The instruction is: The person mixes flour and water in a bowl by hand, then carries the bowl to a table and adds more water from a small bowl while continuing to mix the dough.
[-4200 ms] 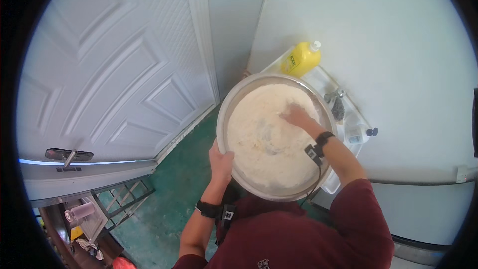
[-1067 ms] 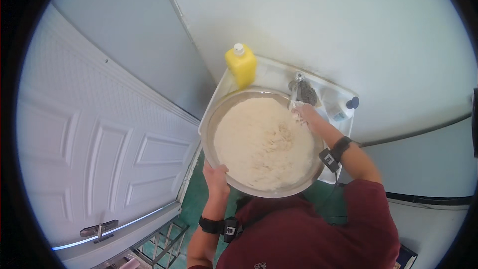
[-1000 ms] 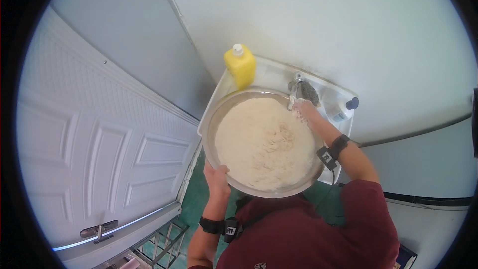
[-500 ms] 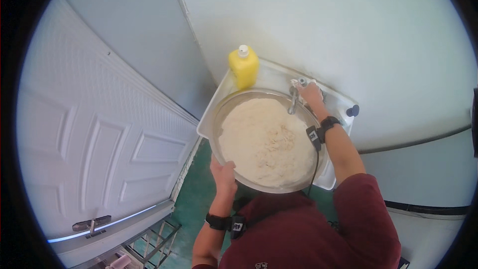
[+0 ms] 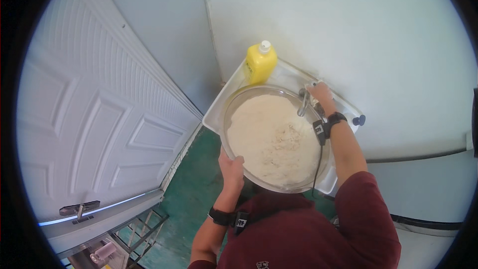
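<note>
The right hand [image 5: 321, 94] is now up at the tap [image 5: 303, 104], bent over its top, where about four seconds ago it was down in the flour [image 5: 259, 129] and about one second ago it was by the bowl's far right edge. Whether its fingers close on the tap I cannot tell, since they are partly hidden. The left hand [image 5: 232, 170] keeps hold of the metal bowl [image 5: 225, 124] at the near left rim, thumb on top, fingers out of sight below. The bowl sits over the white sink [image 5: 213, 115], and the spout now reaches in over its far right part; in the earliest view the tap stood clear beyond the rim. The hollow that showed in the middle of the flour then is gone, and a rough, clumpy patch lies right of centre instead.

Counted: one bowl, one mass of flour, one tap, one sink, two hands, and two black wristbands [image 5: 336, 117], one on each wrist. One yellow bottle [image 5: 261, 65] with a white cap stands on the sink's far left side, and one dark cap [image 5: 359, 120] shows at the right. There is one white door [image 5: 99, 134] with one handle [image 5: 79, 210]
</note>
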A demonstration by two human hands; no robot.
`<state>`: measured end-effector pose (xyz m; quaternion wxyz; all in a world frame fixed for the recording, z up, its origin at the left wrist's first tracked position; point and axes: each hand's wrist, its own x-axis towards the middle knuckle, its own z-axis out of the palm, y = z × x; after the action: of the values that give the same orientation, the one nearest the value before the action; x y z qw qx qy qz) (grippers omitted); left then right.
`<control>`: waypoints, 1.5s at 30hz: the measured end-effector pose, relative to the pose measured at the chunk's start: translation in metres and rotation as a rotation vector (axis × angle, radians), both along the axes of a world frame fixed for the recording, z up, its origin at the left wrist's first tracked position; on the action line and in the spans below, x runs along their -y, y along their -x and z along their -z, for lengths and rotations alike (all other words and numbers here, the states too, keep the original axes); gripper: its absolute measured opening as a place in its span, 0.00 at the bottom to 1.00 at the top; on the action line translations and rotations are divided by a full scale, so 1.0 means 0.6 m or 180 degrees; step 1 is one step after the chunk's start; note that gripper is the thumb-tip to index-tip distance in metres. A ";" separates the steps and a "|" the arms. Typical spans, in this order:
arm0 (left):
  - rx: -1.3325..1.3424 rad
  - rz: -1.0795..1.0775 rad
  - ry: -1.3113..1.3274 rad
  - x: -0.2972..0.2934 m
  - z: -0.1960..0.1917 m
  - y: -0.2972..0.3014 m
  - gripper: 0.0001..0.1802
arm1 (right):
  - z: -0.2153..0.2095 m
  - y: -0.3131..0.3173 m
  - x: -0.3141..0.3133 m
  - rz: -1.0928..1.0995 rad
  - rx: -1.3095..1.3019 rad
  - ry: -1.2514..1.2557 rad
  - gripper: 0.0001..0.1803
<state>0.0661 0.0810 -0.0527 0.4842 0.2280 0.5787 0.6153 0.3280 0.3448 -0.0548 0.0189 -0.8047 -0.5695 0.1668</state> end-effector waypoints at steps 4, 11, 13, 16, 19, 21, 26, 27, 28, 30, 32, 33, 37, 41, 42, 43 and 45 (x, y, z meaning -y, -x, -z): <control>0.0061 -0.0092 -0.0091 -0.001 -0.007 -0.001 0.31 | -0.002 -0.007 -0.003 -0.0317 0.0016 -0.0067 0.29; -0.0020 -0.0042 -0.0047 -0.004 -0.010 0.001 0.31 | -0.017 -0.007 -0.001 -0.0642 0.0059 -0.0108 0.28; -0.0003 -0.0053 -0.0081 -0.004 -0.008 0.002 0.31 | -0.015 -0.008 -0.002 -0.0632 0.0085 -0.0135 0.29; 0.0043 -0.0040 -0.0035 -0.004 -0.011 0.001 0.30 | -0.013 -0.010 -0.002 -0.0610 0.0113 -0.0183 0.29; 0.0045 -0.0063 -0.0051 -0.003 -0.013 0.000 0.30 | -0.016 -0.006 0.000 -0.0577 0.0110 -0.0165 0.30; 0.0033 -0.0041 -0.0056 -0.003 -0.010 0.002 0.30 | -0.017 -0.006 -0.001 -0.0553 0.0108 -0.0130 0.30; 0.0082 -0.0013 -0.0049 -0.003 -0.005 0.003 0.31 | -0.018 -0.007 -0.005 -0.0481 0.0204 0.0018 0.31; 0.0009 0.0036 -0.0017 -0.002 -0.006 0.005 0.31 | -0.020 -0.004 -0.003 -0.0486 0.0203 0.0024 0.31; -0.0063 0.0084 0.0016 -0.001 -0.008 0.006 0.31 | -0.025 -0.001 -0.002 -0.0504 0.0190 0.0038 0.31; -0.0041 0.0061 -0.0013 -0.001 -0.012 0.007 0.31 | -0.026 0.001 -0.002 -0.0522 0.0179 0.0053 0.31; -0.0017 0.0043 -0.0046 -0.002 -0.018 0.005 0.31 | -0.023 -0.002 -0.004 -0.0522 0.0274 -0.0002 0.30; 0.0035 0.0025 -0.0023 -0.002 -0.020 0.003 0.31 | -0.022 -0.003 -0.005 -0.0522 0.0275 -0.0002 0.30; -0.0089 0.0081 0.0040 -0.003 -0.018 0.005 0.33 | -0.021 -0.003 -0.005 -0.0573 0.0284 -0.0020 0.30; -0.0083 0.0066 0.0014 -0.001 -0.010 0.007 0.33 | -0.030 0.006 -0.002 -0.0586 0.0335 0.0005 0.29; -0.0096 0.0070 0.0023 -0.001 -0.011 0.007 0.33 | -0.027 0.005 -0.003 -0.0582 0.0337 0.0004 0.29; -0.0109 0.0074 0.0033 -0.001 -0.012 0.006 0.34 | -0.021 0.004 -0.007 -0.0458 0.0355 0.0000 0.29; -0.0046 0.0034 0.0010 0.000 -0.012 0.004 0.32 | -0.004 -0.002 -0.016 -0.0325 0.0378 -0.0004 0.30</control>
<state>0.0634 0.0809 -0.0454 0.4837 0.2347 0.5819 0.6102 0.3295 0.3546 -0.0522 -0.0229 -0.7831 -0.6100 0.1192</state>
